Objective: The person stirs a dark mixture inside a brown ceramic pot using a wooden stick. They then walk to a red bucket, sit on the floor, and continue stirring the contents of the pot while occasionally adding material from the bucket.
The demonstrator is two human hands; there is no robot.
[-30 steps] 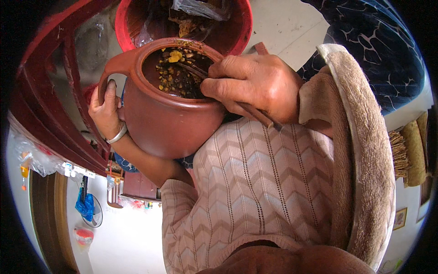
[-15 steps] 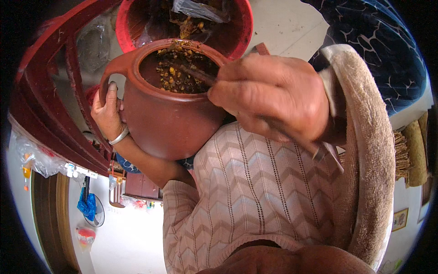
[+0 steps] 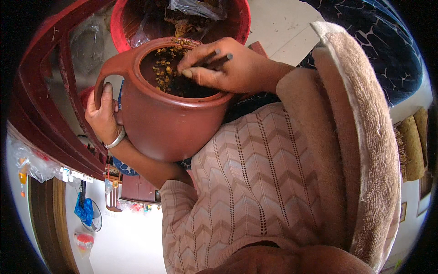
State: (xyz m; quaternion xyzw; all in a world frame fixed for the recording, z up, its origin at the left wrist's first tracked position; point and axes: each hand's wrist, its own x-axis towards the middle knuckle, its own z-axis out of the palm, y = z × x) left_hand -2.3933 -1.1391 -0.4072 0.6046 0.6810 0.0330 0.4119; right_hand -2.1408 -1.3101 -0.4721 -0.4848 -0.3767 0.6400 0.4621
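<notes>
A reddish-brown clay pot (image 3: 173,123) leans tilted against my front, its wide mouth facing away and up. My left hand (image 3: 104,114) is wrapped round its loop handle, the thumb lying along the outside. My right hand (image 3: 214,66) pinches a pair of dark chopsticks (image 3: 223,59) over the pot's mouth. Their upper ends stick out above the fingers, while the lower ends are hidden. Wet yellow and brown bits (image 3: 165,73) cling to the inner wall and rim of the pot.
Just beyond the pot stands a red bucket (image 3: 248,27) holding dark scraps and a clear plastic bag (image 3: 196,8). A dark red wooden frame (image 3: 64,91) rises on the left. Dark blue patterned cloth (image 3: 378,50) lies at the far right; thick beige towelling (image 3: 360,114) hangs beside my right arm.
My right hand has swung left and away from me to the pot's mouth, and the chopsticks now stand steeper. The pot has shifted slightly left in view, with my left hand still on its handle.
</notes>
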